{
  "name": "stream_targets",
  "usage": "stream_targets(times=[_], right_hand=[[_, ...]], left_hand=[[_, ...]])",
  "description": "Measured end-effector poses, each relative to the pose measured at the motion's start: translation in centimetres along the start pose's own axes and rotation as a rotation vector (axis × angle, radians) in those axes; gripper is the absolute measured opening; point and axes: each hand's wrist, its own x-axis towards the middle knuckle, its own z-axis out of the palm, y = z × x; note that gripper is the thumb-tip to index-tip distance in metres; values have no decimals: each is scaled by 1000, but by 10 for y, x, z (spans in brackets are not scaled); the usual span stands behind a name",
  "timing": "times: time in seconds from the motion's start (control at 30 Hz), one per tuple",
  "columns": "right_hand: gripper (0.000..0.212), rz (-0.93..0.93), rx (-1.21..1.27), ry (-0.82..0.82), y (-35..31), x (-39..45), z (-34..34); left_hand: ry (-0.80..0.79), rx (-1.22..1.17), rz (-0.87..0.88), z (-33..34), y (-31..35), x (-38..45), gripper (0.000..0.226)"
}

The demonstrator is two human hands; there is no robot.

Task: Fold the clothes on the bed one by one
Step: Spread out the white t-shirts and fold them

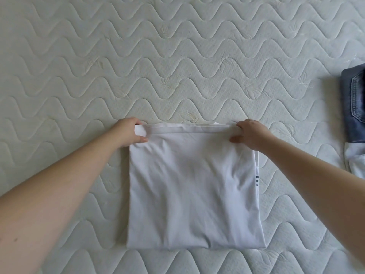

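A white garment [193, 186] lies folded into a rough rectangle on the quilted mattress [177, 66], in the lower middle of the head view. My left hand [128, 133] pinches its far left corner, thumb on top of the hem. At the far right corner my right hand [250, 135] grips the same hemmed edge, fingers curled over it. A dark printed mark shows along the garment's right side.
Folded blue jeans [354, 103] lie at the right edge of the mattress. Just below them sits another white piece of clothing [355, 161], partly cut off by the frame.
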Motion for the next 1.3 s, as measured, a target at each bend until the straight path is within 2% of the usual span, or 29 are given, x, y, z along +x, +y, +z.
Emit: stream_targets(times=[0.07,0.17,0.2,0.37,0.63,0.77,0.9,1.03,1.3], right_hand=[[40,-48,26,20,0,-3,-3],[24,-96,106,93,2,-20,-12],[22,-101,125,112,3,-28,-18],[17,-148,213,201,4,-76,-65],[19,-182,286,519,-8,-145,-184],[14,-222,289,606,-15,-162,-209],[17,-266,224,702,-8,-162,-180],[22,-315,83,733,6,-157,-109],[26,-266,20,556,39,-173,86]], left_hand=[[-21,53,-19,-6,4,-2,72],[2,-32,72,-21,12,-18,30],[-3,-67,114,-27,15,-27,26],[12,-148,271,-77,41,-77,25],[327,-292,371,-191,92,-139,20],[444,-291,408,-211,106,-163,25],[509,-247,439,-179,96,-166,23],[563,-100,401,-100,70,-159,26],[447,28,431,99,12,-187,32]])
